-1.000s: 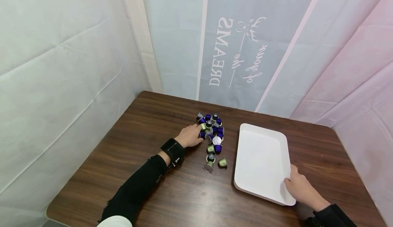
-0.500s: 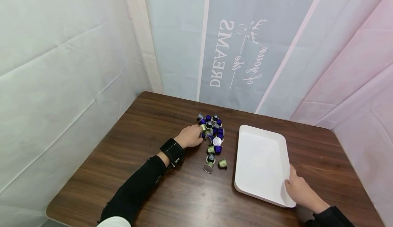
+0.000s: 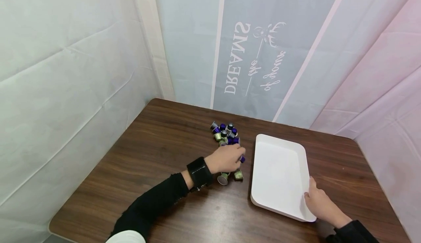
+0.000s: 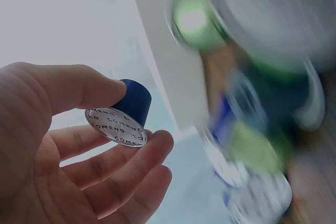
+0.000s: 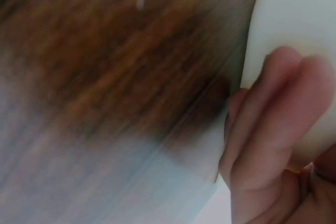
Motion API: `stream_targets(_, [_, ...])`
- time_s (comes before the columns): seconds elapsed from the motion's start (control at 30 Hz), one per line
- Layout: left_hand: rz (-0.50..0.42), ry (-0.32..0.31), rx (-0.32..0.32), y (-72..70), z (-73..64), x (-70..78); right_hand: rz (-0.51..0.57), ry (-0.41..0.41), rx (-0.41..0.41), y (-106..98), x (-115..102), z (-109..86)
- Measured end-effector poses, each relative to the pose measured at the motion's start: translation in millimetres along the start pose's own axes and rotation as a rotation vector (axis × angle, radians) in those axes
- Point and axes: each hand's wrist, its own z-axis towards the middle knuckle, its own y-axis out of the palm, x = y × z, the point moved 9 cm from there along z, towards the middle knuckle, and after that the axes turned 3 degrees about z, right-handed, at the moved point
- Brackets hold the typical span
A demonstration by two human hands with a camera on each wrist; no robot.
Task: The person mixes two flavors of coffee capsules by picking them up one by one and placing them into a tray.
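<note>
My left hand [image 3: 226, 159] pinches a dark blue coffee capsule [image 4: 136, 100] between thumb and fingers, over the near part of the capsule pile. The capsule's printed foil lid faces down in the left wrist view. Beyond the hand lie the piled purple, green and grey capsules [image 3: 224, 133], partly hidden by it. Two green capsules [image 3: 238, 174] show just below it. My right hand [image 3: 323, 203] grips the right rim of a white rectangular tray [image 3: 281, 173], thumb on the inner side. In the right wrist view, fingers [image 5: 273, 124] lie against the tray's wall.
The brown wooden table [image 3: 158, 140] bears everything, with rounded far corners. A pale printed curtain [image 3: 197, 42] hangs behind its far edge, and white sheeting [image 3: 65, 89] stands along the left.
The left hand has moved right and nearer from the pile's left side, bringing a blue capsule with it. The right hand and tray stay nearly in place.
</note>
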Motion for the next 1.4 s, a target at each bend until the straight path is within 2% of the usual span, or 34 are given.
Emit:
stream_targets(0.13, [0.054, 0.094, 0.008, -0.2, 4.5, 34.9, 0.007, 0.0, 0.003, 0, -1, -0.9])
stream_targets(0.27, [0.102, 0.179, -0.002, 0.1, 6.8, 62.6, 0.02, 0.01, 0.0, 0, -1, -1.4])
stream_targets(0.4, [0.162, 0.237, -0.038, 6.8, 8.6, 81.8, 0.022, 0.018, -0.007, -1, -1, -1.5])
stream_targets(0.53, [0.195, 0.26, -0.055, 14.3, 10.1, 92.2, 0.024, 0.013, -0.01, 0, -1, -2.1])
stream_targets(0.77, [0.205, 0.295, -0.09, 29.7, 8.5, 101.5, 0.041, 0.039, -0.02, 1, 3, -2.7])
stream_targets(0.97, [0.194, 0.327, -0.086, 33.3, 5.5, 104.0, 0.049, 0.045, -0.026, 1, 5, -1.9])
stream_targets(1.2, [0.165, 0.297, -0.086, 30.0, 6.0, 93.8, 0.047, 0.043, -0.034, 2, 4, -2.1])
stream_targets(1.4, [0.157, 0.228, -0.067, 19.6, 5.7, 72.3, 0.037, 0.036, -0.036, 1, 4, -1.1])
